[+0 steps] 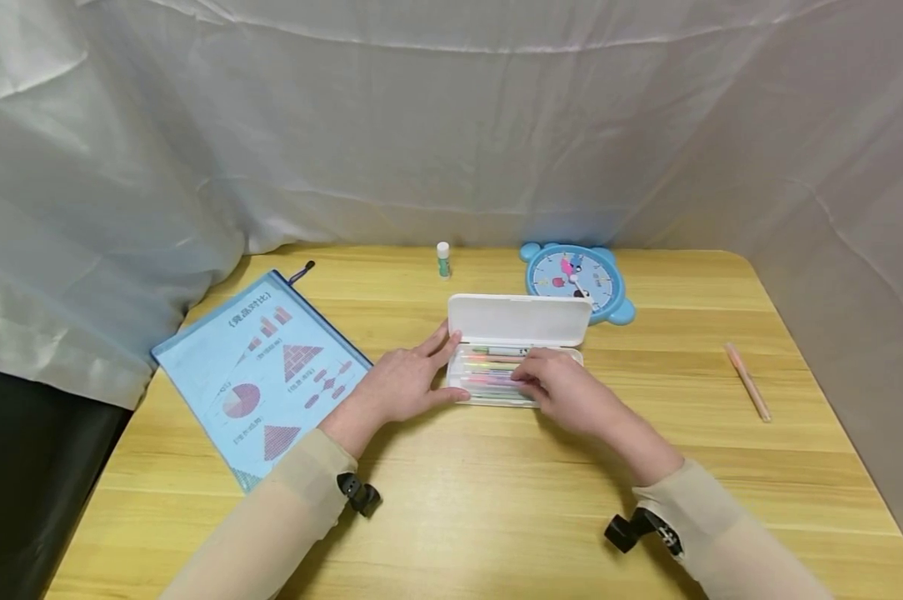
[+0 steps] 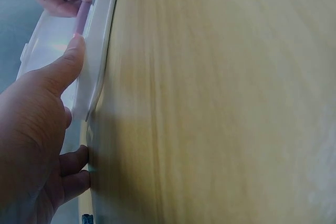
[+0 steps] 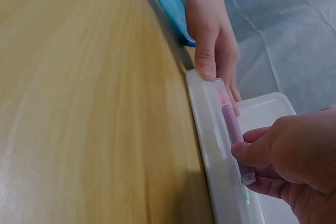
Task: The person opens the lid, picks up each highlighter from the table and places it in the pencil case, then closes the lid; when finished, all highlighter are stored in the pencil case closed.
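A white pencil case (image 1: 519,319) lies on the table with its lid raised, and several coloured pens (image 1: 489,360) are inside. My left hand (image 1: 401,384) holds the case's left end, thumb on the near rim and fingers towards the hinge side. Over the right half of the case, my right hand (image 1: 571,393) pinches a purple highlighter (image 3: 232,121) between thumb and fingers. In the right wrist view its pink tip points towards the left hand. The highlighter lies along the near side of the case; whether it touches the bottom is hidden.
Left on the table lies a blue zip folder (image 1: 331,354), partly under the left forearm. A glue stick (image 1: 443,262) stands behind the case. A blue toy clock (image 1: 552,279) lies behind the lid's right end. A peach-coloured pen (image 1: 748,382) lies far right.
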Tool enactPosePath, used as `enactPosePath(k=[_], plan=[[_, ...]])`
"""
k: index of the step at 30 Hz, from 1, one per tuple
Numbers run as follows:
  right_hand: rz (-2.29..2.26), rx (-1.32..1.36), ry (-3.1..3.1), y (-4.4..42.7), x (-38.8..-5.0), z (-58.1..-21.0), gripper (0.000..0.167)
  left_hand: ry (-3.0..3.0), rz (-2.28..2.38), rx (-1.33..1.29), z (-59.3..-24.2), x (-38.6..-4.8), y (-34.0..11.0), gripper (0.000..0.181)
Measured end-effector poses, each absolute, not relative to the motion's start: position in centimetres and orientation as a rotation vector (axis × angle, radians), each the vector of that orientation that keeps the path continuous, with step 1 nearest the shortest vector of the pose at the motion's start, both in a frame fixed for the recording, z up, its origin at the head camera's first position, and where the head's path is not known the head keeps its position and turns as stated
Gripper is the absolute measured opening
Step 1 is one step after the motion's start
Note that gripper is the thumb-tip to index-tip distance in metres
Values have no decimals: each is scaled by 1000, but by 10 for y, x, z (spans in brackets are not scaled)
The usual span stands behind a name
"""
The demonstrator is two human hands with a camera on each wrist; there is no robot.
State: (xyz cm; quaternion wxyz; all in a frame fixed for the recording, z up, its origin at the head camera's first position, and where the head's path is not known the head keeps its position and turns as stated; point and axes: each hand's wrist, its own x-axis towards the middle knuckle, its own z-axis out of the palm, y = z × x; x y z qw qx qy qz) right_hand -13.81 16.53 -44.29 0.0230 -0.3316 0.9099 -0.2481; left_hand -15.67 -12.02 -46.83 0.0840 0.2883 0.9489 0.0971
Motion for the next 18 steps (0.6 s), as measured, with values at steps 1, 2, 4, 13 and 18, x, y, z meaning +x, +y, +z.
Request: enactPosePath(k=[1, 2, 4, 13, 18], plan=[[-768, -1032, 2814, 164, -138, -444, 12, 2832, 285, 860, -468, -157, -120, 97], [-768, -1032, 2809, 163, -138, -445, 12, 2834, 281, 859, -468, -157, -120, 98], [-773, -1032, 2795, 162, -138, -447, 12, 2834, 276, 856, -468, -156, -120, 98], [-742, -1055, 2760, 160, -138, -449, 14, 2837, 277, 847, -469, -157, -120, 98], [-745, -1043, 2750, 160, -138, -449, 16, 2837, 283, 848, -470, -157, -120, 98]])
